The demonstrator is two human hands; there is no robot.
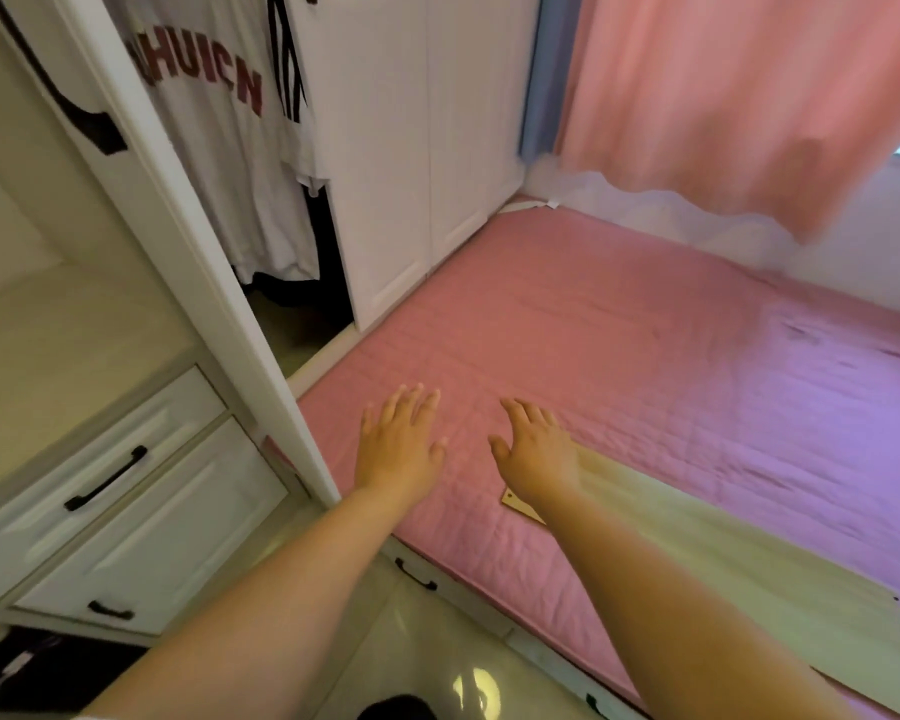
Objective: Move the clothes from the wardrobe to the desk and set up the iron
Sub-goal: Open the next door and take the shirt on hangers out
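The white T-shirt hanging in the open wardrobe carries dark red block letters — I can make out "HUICN", with the start of the word cut off by the door edge. The shirt hangs straight down, its long axis vertical, its printed front turned toward me. Just to its right a garment with black and white stripes hangs the same way, and something dark sits below the shirt's hem.

My left hand and right hand both reach out over the pink bed, palms down, fingers straight and slightly spread, holding nothing. Whether they touch the cover or hover just above it I cannot tell. The right wrist lies over the near end of a pale wooden board that rests flat on the bed, its length running away to my right.

The white wardrobe door stands open between me and the clothes. To my left is a cream cabinet — its drawers have black handles. A pink curtain hangs at the back right over a white lace hem, and the floor below me is glossy pale tile
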